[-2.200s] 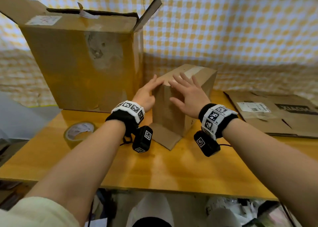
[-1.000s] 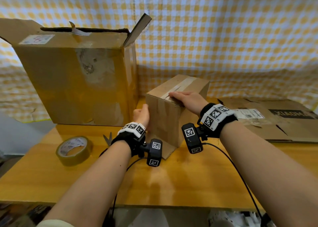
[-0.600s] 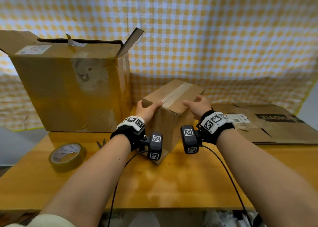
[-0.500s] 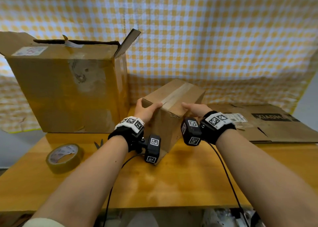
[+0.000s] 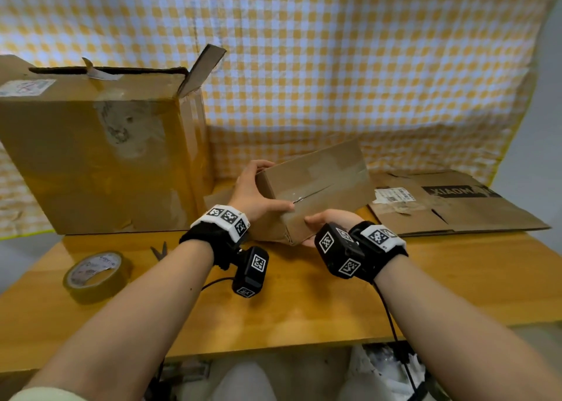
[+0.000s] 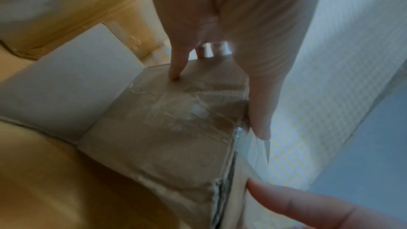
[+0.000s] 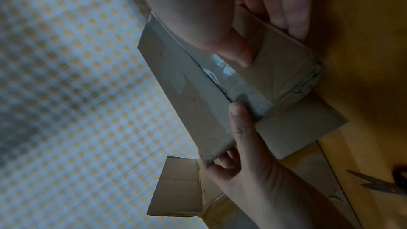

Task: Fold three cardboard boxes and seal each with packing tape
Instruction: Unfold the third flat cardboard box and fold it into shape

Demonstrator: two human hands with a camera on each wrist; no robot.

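Brown cardboard fills the middle of the head view: you've got the small box (image 5: 316, 184) tipped on its side above the wooden table (image 5: 304, 303), taped seam facing you. Your left hand (image 5: 255, 193) wraps its left end, thumb across the near face and fingers curled over the top edge; your right hand (image 5: 330, 219) cups the near lower corner from beneath. To the left stands the large open box (image 5: 100, 163), with the roll of packing tape (image 5: 95, 276) on the table near you and the scissors (image 5: 160, 250) just right of it. The flattened box (image 5: 456, 206) lies on the right against the checked cloth (image 5: 334, 66). Over to the left wrist view: your fingers (image 6: 178, 65) press the taped end of the small box (image 6: 167, 128), thumb lying along its right edge, and the tip of a right-hand finger shows at the bottom. Now the right wrist view, dim: your right thumb (image 7: 233, 50) sits on the taped seam with fingers behind the far edge, so you're gripping the box (image 7: 264, 93), while your left hand (image 7: 253, 171) clamps its other end, scissors (image 7: 383, 182) at far right.
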